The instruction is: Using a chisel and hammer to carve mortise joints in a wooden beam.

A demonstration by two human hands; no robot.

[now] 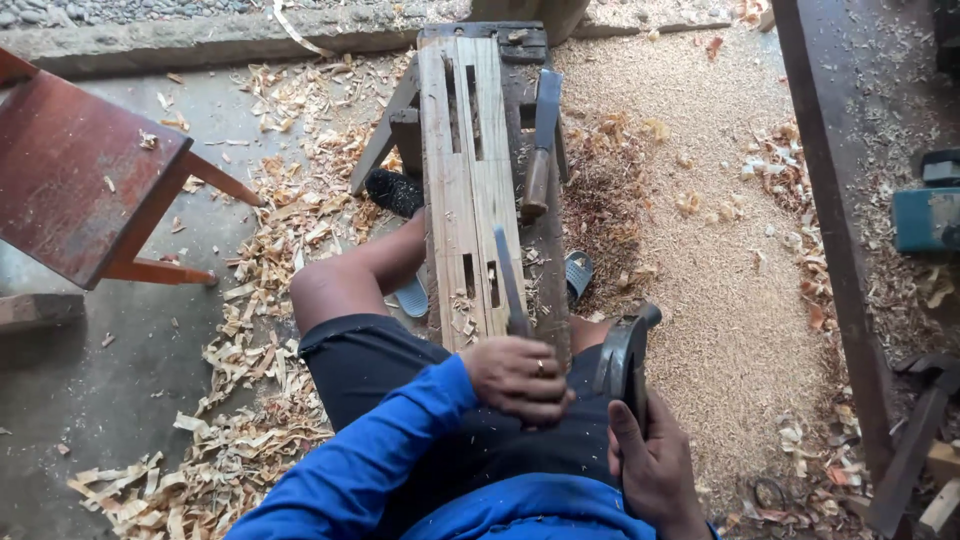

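I sit astride a low dark bench [551, 260] with a pale wooden plank [468, 150] lying along it; the plank has several narrow slots cut through it. My left hand [518, 378], in a blue sleeve, grips a chisel [507, 275] whose blade points at the near slots. My right hand [652, 462] holds a dark metal hammer head [624, 352] raised beside the chisel. A second chisel with a wooden handle [541, 150] lies on the bench right of the plank.
A red wooden stool [80, 170] stands at left. Wood shavings [250, 400] and sawdust [720, 250] cover the floor. A dark beam [830, 220] runs down the right, with a teal power tool [928, 215] past it. Sandals [578, 272] lie beside the bench.
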